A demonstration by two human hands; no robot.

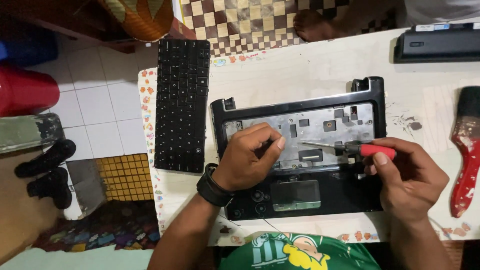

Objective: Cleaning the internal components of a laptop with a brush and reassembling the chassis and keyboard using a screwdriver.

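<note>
On one opened laptop base [300,150], right hand [407,180] gripping one red screwdriver [350,148], left hand [247,157] curled, contents unclear.

Detached keyboard [181,105], red-handled paintbrush [466,150], battery [437,42].

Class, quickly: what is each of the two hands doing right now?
Left hand: fingers curled, resting on the laptop base; nothing visibly held.
Right hand: closed on a red-handled screwdriver.

White tiled floor [95,100] beside a pale worktable [310,65].
</note>
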